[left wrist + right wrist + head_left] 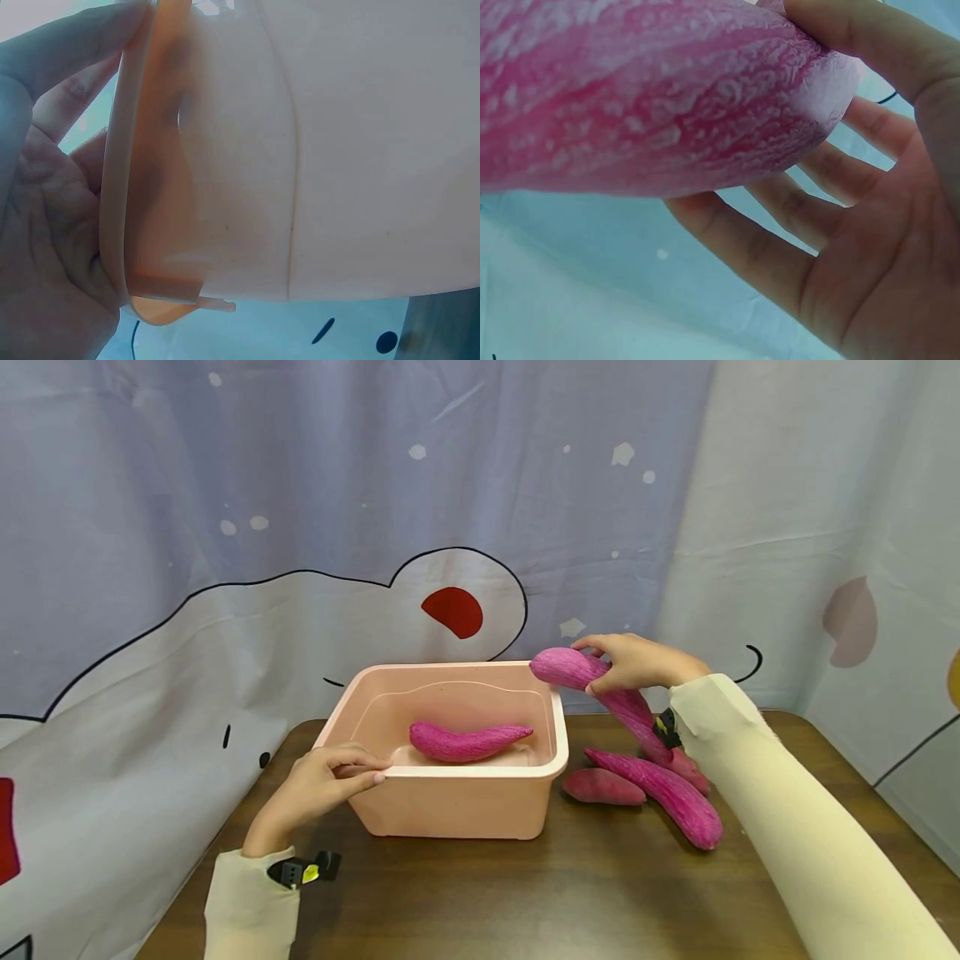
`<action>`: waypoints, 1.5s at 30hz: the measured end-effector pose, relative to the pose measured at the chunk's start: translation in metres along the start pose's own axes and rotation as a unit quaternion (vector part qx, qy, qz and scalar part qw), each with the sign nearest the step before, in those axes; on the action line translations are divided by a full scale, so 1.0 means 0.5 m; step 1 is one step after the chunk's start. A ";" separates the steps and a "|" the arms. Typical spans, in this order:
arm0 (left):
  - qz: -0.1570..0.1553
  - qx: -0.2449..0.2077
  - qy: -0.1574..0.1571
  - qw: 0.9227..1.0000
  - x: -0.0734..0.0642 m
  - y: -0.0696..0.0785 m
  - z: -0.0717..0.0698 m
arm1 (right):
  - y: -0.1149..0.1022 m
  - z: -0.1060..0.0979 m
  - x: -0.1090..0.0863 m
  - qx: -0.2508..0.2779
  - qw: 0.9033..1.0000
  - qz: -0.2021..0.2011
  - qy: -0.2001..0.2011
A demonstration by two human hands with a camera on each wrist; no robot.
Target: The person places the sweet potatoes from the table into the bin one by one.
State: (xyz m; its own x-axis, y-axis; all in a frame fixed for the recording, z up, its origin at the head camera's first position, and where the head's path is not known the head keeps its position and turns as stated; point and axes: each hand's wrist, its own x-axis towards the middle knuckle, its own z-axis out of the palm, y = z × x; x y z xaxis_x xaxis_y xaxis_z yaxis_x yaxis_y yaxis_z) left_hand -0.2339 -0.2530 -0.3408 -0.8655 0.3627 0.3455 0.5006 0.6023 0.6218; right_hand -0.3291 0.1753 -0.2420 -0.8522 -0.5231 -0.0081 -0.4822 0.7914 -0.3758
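My right hand (637, 662) holds a long, streaky magenta vegetable (558, 667), thumb on one side and fingers on the other. One end of it is raised by the right rim of a pink plastic tub (457, 806); the other slants down toward the table. In the right wrist view the held vegetable (652, 112) fills the upper left. My left hand (322, 785) grips the tub's near-left rim; the rim (120, 165) runs beside the palm in the left wrist view. Inside the tub lies a similar curved magenta vegetable (468, 743).
Right of the tub, another long magenta vegetable (667, 789) lies on the brown wooden table (465, 893). Beside it are a short red sweet potato (603, 787) and another reddish one (688, 770), partly hidden. A patterned curtain (300, 485) hangs behind the table.
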 end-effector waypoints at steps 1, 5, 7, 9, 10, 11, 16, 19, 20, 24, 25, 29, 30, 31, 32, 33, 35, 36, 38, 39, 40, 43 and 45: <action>0.001 -0.003 0.000 1.000 0.000 0.000 0.000 | -0.004 -0.001 0.004 -0.001 1.000 -0.004 0.001; -0.001 -0.009 0.000 1.000 -0.002 -0.002 0.002 | -0.021 -0.006 0.016 -0.009 1.000 -0.012 0.003; -0.003 -0.009 0.001 1.000 -0.002 -0.002 0.003 | -0.028 -0.007 0.021 -0.015 1.000 -0.010 0.003; -0.003 -0.006 0.002 1.000 -0.001 -0.002 0.003 | -0.037 -0.008 0.025 -0.019 1.000 -0.011 0.003; -0.003 -0.004 0.002 1.000 -0.001 -0.002 0.003 | -0.041 -0.008 0.028 -0.020 1.000 -0.012 0.003; -0.002 -0.005 0.002 1.000 0.000 -0.002 0.003 | -0.045 -0.007 0.031 -0.021 1.000 -0.015 0.003; 0.009 -0.010 -0.003 1.000 0.002 0.000 0.004 | -0.064 -0.005 0.045 -0.021 0.999 -0.026 0.002; 0.009 -0.017 -0.004 1.000 0.002 -0.001 0.003 | -0.076 -0.004 0.053 -0.020 0.999 -0.032 -0.002; 0.008 -0.020 -0.005 1.000 0.002 -0.001 0.003 | -0.079 -0.004 0.056 -0.019 0.999 -0.035 -0.005; 0.009 -0.021 -0.005 1.000 0.001 0.000 0.002 | -0.097 -0.003 0.068 -0.019 0.999 -0.038 -0.010; 0.009 -0.020 -0.005 1.000 0.000 0.000 0.002 | -0.101 -0.003 0.070 -0.021 0.999 -0.040 -0.012; 0.008 -0.016 -0.004 1.000 -0.001 0.004 0.002 | -0.123 -0.005 0.079 -0.027 0.998 -0.048 -0.012; 0.008 -0.014 -0.003 1.000 -0.001 0.005 0.003 | -0.128 -0.006 0.081 -0.027 0.998 -0.051 -0.013; 0.008 -0.012 -0.002 1.000 -0.001 0.005 0.004 | -0.132 -0.007 0.083 -0.027 0.998 -0.051 -0.012; 0.008 -0.007 -0.001 1.000 -0.001 0.007 0.004 | -0.136 -0.007 0.085 -0.027 0.998 -0.051 -0.012; 0.008 -0.003 0.001 1.000 -0.001 0.008 0.006 | -0.138 -0.007 0.087 -0.027 0.998 -0.052 -0.011; 0.010 0.006 0.003 1.000 -0.001 0.011 0.008 | -0.143 -0.008 0.089 -0.025 0.998 -0.050 -0.011; 0.011 0.011 0.005 1.000 0.000 0.012 0.009 | -0.144 -0.008 0.090 -0.024 0.999 -0.046 -0.013; 0.011 0.019 0.007 1.000 0.001 0.016 0.012 | -0.147 -0.008 0.092 -0.024 0.999 -0.045 -0.013; 0.012 0.020 0.008 1.000 0.002 0.017 0.013 | -0.148 -0.007 0.094 -0.023 0.999 -0.046 -0.014; 0.013 0.019 0.008 1.000 0.003 0.018 0.014 | -0.150 -0.007 0.095 -0.024 0.999 -0.047 -0.015; 0.013 0.018 0.006 1.000 0.004 0.019 0.014 | -0.159 -0.003 0.103 -0.026 0.998 -0.059 -0.017; 0.012 0.021 0.005 1.000 0.003 0.019 0.013 | -0.168 0.001 0.108 -0.030 0.997 -0.065 -0.019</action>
State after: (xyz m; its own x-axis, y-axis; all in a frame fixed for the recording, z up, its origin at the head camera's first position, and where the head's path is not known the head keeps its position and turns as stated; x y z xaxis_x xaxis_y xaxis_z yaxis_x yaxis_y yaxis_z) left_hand -0.2303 -0.2422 -0.3389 -0.8528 0.3713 0.3672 0.5221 0.6232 0.5823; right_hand -0.3347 0.0804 -0.2114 -0.7733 -0.6340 0.0010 -0.6008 0.7323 -0.3205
